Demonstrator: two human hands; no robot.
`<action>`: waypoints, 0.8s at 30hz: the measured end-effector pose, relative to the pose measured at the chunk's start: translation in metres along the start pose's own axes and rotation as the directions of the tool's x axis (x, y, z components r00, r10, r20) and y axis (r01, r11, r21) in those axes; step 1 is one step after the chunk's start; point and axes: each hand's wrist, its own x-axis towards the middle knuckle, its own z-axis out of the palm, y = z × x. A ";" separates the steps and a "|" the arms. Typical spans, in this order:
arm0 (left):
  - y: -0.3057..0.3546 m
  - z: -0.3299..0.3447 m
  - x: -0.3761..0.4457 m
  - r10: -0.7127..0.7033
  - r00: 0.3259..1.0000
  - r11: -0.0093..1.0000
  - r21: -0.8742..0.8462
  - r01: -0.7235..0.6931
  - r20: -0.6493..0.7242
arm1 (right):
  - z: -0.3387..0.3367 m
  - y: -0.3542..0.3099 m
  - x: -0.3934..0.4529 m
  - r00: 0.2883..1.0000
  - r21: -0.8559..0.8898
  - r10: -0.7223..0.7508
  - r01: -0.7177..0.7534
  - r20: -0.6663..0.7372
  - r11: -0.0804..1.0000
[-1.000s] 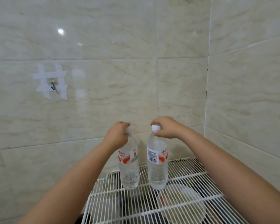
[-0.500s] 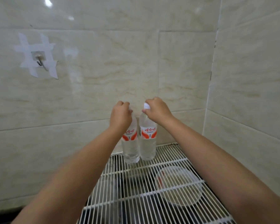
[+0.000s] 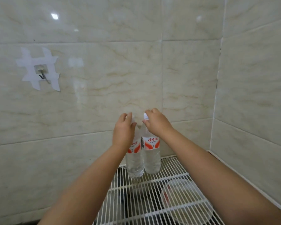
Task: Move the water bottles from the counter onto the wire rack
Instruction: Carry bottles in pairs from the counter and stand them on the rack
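One head view only, worn up high, facing forward and slightly down at the tiled wall corner. Wire rack (image 3: 161, 200) sits low centre-right, close below; wall hook (image 3: 42, 73) upper left of the rack, farther off.

Two clear plastic water bottles, left bottle (image 3: 135, 161) and right bottle (image 3: 151, 153), upright and touching side by side, white and red labels, right one's white cap showing, standing at the back edge of the white wire rack (image 3: 146, 202) near the tiled wall
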 end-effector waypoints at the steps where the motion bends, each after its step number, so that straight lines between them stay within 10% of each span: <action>1: 0.002 0.000 -0.002 0.000 1.000 1.000 0.013 0.000 0.014 | 0.000 -0.002 -0.004 1.000 -0.001 0.015 -0.015 -0.001 1.000; 9: -0.033 -0.051 -0.051 -0.188 0.982 0.890 0.429 0.157 0.029 | 0.004 -0.030 -0.034 0.911 -0.220 -0.257 0.191 -0.323 0.957; 24: -0.206 -0.270 -0.329 -0.543 0.828 0.561 0.673 0.482 -0.141 | 0.104 -0.375 -0.198 0.836 0.252 -0.534 0.494 0.126 0.832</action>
